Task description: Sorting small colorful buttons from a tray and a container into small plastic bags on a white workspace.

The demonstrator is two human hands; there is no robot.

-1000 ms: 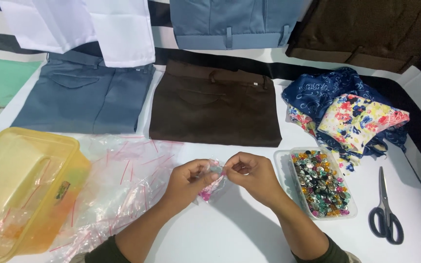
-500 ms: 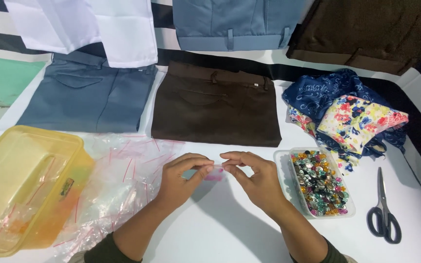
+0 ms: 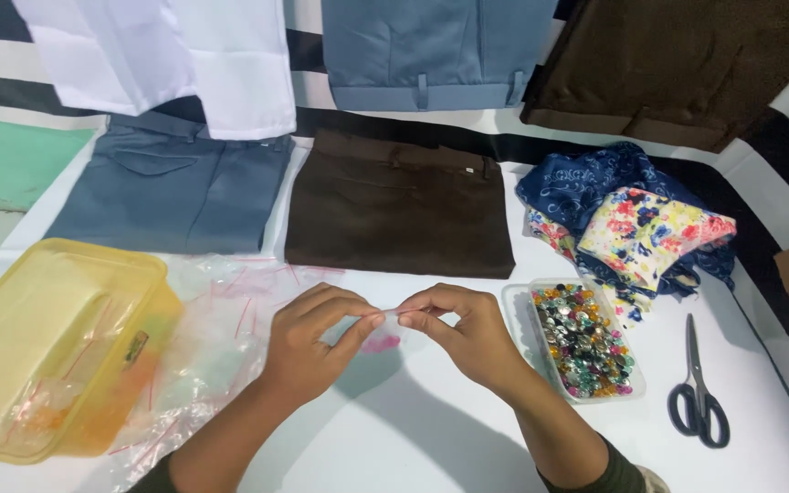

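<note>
Your left hand (image 3: 308, 342) and right hand (image 3: 468, 329) meet lower centre of frame, fingertips pinched together, forearms angling up from bottom edge.

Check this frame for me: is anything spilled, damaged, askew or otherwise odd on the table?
Nothing stands out. The beads stay inside the clear tray, the scissors lie closed, and the yellow box sits upright. The clear bags form a loose heap. The left hand and right hand pinch a small clear bag.
</note>
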